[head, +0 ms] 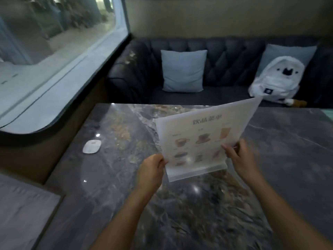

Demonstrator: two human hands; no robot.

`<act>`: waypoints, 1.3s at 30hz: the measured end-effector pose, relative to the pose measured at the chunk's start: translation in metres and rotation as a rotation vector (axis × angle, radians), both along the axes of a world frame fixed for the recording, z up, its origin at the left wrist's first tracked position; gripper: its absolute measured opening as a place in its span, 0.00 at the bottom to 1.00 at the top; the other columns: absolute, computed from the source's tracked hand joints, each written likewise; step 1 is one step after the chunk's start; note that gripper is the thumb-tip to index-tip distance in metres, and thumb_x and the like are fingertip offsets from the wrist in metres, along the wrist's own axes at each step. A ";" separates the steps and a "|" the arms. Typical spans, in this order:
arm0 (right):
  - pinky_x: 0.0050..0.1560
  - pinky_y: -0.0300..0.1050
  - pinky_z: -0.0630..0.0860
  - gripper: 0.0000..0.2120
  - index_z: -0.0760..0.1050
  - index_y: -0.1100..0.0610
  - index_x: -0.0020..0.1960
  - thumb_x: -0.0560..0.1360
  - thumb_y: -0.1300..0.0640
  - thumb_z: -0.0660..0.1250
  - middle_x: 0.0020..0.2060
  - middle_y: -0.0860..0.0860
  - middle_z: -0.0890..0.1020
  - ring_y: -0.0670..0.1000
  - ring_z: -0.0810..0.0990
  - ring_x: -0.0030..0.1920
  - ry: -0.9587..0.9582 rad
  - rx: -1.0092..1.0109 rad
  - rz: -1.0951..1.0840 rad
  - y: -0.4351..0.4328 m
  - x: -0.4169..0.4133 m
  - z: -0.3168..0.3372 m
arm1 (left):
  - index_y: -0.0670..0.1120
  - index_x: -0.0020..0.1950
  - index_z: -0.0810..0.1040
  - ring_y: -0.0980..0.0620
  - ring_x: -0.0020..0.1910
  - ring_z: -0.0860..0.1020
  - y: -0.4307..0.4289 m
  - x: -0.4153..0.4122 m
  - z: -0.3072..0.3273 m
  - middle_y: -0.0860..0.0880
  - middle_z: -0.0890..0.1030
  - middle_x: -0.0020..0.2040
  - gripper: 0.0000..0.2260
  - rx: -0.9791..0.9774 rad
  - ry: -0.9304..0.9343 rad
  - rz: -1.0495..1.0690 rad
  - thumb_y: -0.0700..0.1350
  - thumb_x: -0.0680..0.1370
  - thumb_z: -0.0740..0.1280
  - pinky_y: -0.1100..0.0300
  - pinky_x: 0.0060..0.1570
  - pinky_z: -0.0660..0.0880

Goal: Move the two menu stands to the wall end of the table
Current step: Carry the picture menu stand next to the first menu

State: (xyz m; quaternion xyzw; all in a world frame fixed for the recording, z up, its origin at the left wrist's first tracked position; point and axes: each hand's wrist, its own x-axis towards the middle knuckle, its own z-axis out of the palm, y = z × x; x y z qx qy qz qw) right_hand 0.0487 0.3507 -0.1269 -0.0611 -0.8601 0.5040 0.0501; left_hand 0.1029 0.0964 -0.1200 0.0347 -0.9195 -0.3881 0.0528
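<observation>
A clear acrylic menu stand [201, 139] with pictures of drinks sits tilted over the middle of the dark marble table [111, 177]. My left hand [150, 171] grips its lower left edge. My right hand [240, 157] grips its lower right edge. The stand's base points toward me and seems just above the tabletop. I see only one menu stand in this view.
A small white oval device [91, 146] lies on the table near the window wall [54, 78] at left. Behind the table stands a dark tufted sofa [230, 58] with a grey cushion [182, 71] and a white plush backpack [275, 80].
</observation>
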 end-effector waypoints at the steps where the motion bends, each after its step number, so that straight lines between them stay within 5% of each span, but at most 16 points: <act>1: 0.43 0.56 0.78 0.12 0.69 0.57 0.49 0.72 0.52 0.66 0.45 0.58 0.79 0.58 0.79 0.43 -0.002 0.003 0.031 -0.015 -0.006 0.000 | 0.38 0.43 0.79 0.40 0.45 0.79 -0.012 0.002 0.002 0.38 0.83 0.44 0.07 0.007 0.016 0.027 0.38 0.76 0.63 0.51 0.40 0.72; 6: 0.40 0.52 0.77 0.12 0.69 0.58 0.48 0.73 0.51 0.66 0.45 0.58 0.80 0.56 0.79 0.41 -0.001 0.010 0.167 -0.093 -0.029 0.001 | 0.40 0.45 0.80 0.42 0.45 0.80 -0.076 0.018 0.005 0.40 0.84 0.46 0.07 0.023 0.001 0.221 0.39 0.75 0.63 0.49 0.45 0.76; 10: 0.50 0.56 0.77 0.14 0.68 0.59 0.55 0.74 0.53 0.65 0.51 0.56 0.78 0.56 0.78 0.49 -0.001 -0.059 0.299 -0.158 -0.039 0.003 | 0.42 0.47 0.81 0.41 0.46 0.80 -0.125 0.033 0.007 0.40 0.84 0.47 0.07 -0.003 0.064 0.330 0.37 0.75 0.63 0.48 0.44 0.77; 21: 0.50 0.64 0.76 0.15 0.71 0.63 0.52 0.74 0.52 0.64 0.47 0.63 0.79 0.62 0.78 0.47 0.030 -0.053 0.506 -0.297 -0.068 -0.004 | 0.42 0.47 0.81 0.43 0.42 0.79 -0.226 0.057 0.007 0.42 0.83 0.44 0.08 -0.036 0.048 0.532 0.39 0.76 0.63 0.52 0.40 0.74; 30: 0.39 0.42 0.74 0.12 0.69 0.49 0.50 0.72 0.44 0.64 0.44 0.45 0.79 0.46 0.79 0.45 -0.041 -0.152 0.586 -0.355 -0.081 -0.021 | 0.43 0.33 0.76 0.46 0.36 0.77 -0.265 0.064 0.000 0.46 0.79 0.34 0.11 0.014 -0.021 0.641 0.39 0.75 0.64 0.53 0.35 0.71; 33: 0.45 0.50 0.78 0.11 0.69 0.53 0.51 0.73 0.49 0.64 0.43 0.47 0.79 0.51 0.80 0.46 -0.044 -0.182 0.619 -0.372 -0.090 -0.022 | 0.42 0.36 0.79 0.46 0.37 0.79 -0.275 0.066 0.010 0.45 0.82 0.35 0.09 0.052 -0.023 0.703 0.40 0.75 0.64 0.51 0.38 0.74; 39: 0.43 0.48 0.76 0.08 0.71 0.54 0.46 0.73 0.51 0.65 0.39 0.50 0.80 0.53 0.80 0.42 -0.003 -0.188 0.683 -0.403 -0.098 -0.028 | 0.48 0.36 0.78 0.55 0.34 0.78 -0.287 0.075 0.033 0.52 0.81 0.33 0.09 0.147 0.059 0.769 0.42 0.76 0.64 0.53 0.35 0.75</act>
